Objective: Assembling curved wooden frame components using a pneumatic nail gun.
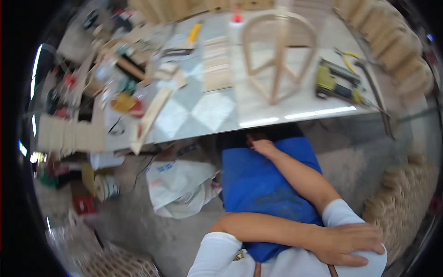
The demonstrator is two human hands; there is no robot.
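Observation:
My left arm crosses in front of me, and my left hand [344, 242] lies on the white sleeve [339, 212] of my right arm with its fingers stretched out and a little apart. Down over the blue apron [272, 180] reaches my right forearm. At the table's near edge my right hand [260, 145] rests by my lap; its fingers are in dark shadow and blurred. Beyond it, on the table, stands a curved wooden frame [275, 69] with a straight middle bar. To the frame's right lies a green and black air nail gun [333, 84].
Yellow-handled pliers [347, 59] lie behind the nail gun. Stacked wooden slats [217, 69], a white bottle [236, 33] and a cluttered heap [122, 69] sit leftward on the table [214, 111]. A white sack [180, 187] is on the floor; curved wooden parts [397, 207] are stacked right.

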